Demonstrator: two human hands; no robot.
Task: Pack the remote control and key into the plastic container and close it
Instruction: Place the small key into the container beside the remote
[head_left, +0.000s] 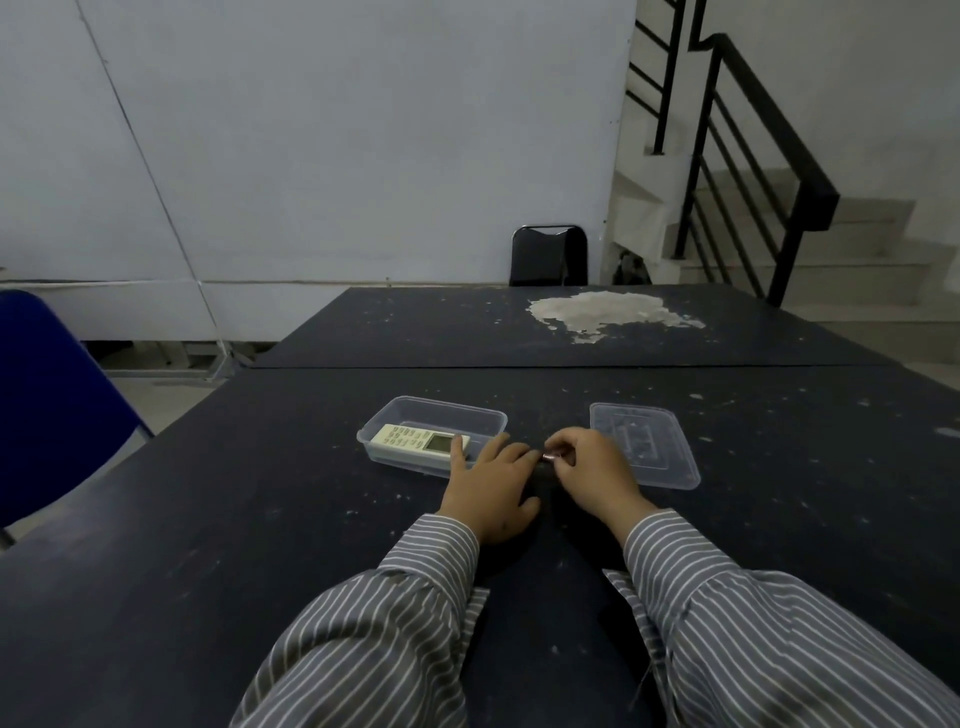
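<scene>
- A small metallic key (548, 457) is pinched in the fingers (563, 451) of the right hand (592, 467), low over the dark worktop (260, 493), between the container and its lid. Only a shiny tip shows; its full shape cannot be told.
- The white remote control (421, 440) already lies flat inside the clear plastic container (441, 410), along its near side, its buttons and small screen facing up.
- The left hand (491, 486) rests on the worktop with its fingers spread, holding nothing; one fingertip touches the container's near edge by the remote.
- Judged step: carrying the key into the container. It would go best into the bare far half, lowered rather than dropped, while the left hand steadies the light tub.
- The container is a shallow, thin-walled rectangle with rounded corners, likely to slide easily.
- The clear lid (649, 447) lies flat to the right, ribbed and glossy, just beyond the right hand.
- The worktop is matte, scuffed and speckled pale, with a patch of worn paint (602, 312) farther off.
- Both sleeves (727, 597) are grey with thin white stripes.
</scene>
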